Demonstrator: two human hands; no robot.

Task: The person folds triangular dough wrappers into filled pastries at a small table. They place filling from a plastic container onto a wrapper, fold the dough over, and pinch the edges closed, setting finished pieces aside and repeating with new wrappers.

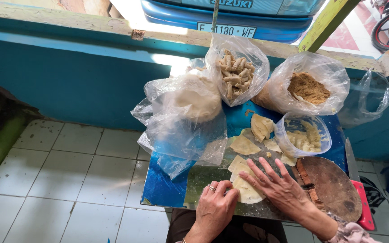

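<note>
My left hand [214, 208], with a ring on one finger, has its fingers curled on the near edge of a pale folded dough wrapper [247, 191] lying on the small table [163, 189]. My right hand [278, 186] lies flat on the same wrapper with fingers spread. Further back on the table lie other folded wrappers [244, 146] and a stack of them [262, 127]. To their right stands a clear plastic tub of pale filling [305, 135].
At the table's back stand a plastic bag of rolled pieces [236, 72], a bag of brown crumbs [309, 87] and a bag of white wrappers [190, 105]. A round wooden board [332, 186] and a red-handled knife [359, 189] sit right. White floor tiles [68, 175] lie left.
</note>
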